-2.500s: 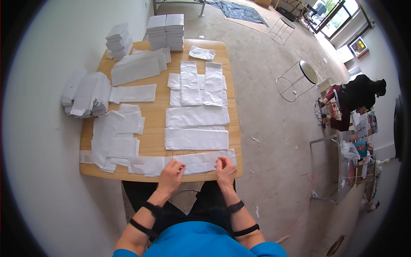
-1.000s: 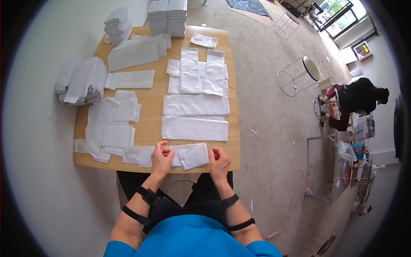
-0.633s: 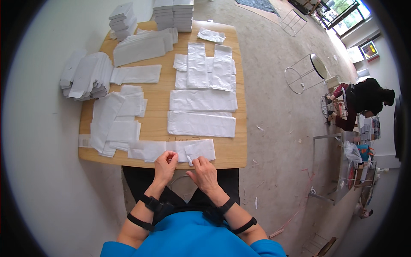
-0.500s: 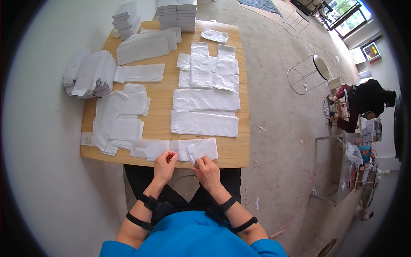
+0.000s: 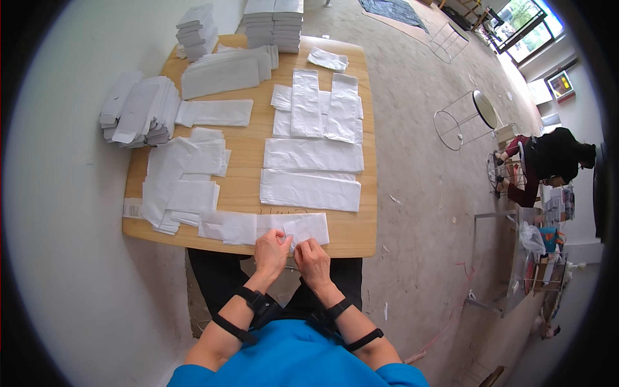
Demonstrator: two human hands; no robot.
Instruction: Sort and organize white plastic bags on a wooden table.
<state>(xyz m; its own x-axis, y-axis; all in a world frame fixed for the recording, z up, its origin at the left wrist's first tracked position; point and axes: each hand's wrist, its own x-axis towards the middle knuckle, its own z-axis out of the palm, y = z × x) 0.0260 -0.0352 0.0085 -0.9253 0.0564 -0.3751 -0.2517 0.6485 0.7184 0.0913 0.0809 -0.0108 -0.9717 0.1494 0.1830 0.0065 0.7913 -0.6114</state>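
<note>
Along the table's front edge lies a long strip of thin white paper [image 5: 227, 228], its right part folded over on itself. My left hand [image 5: 271, 253] is at the strip's middle, thumb and fingers pinched at the edge of the fold. Close beside it, my right hand [image 5: 313, 261] has its fingers curled and pressed together on the folded part at the near edge. Just behind the strip at the left are loose, overlapping white paper sheets [image 5: 169, 171]. Two stacks of folded white strips [image 5: 313, 187] lie flat beyond my right hand.
Flat white cartons [image 5: 148, 106] are piled against the wall at the left. More white boxes [image 5: 274, 22] are stacked at the table's far end. Right of the wooden table [image 5: 242, 155] are a round stool [image 5: 483, 108] and a seated person [image 5: 554, 155] beside another table.
My left hand has moved right along the strip, up close to my right hand. My right hand has barely shifted. The view has tilted slightly.
</note>
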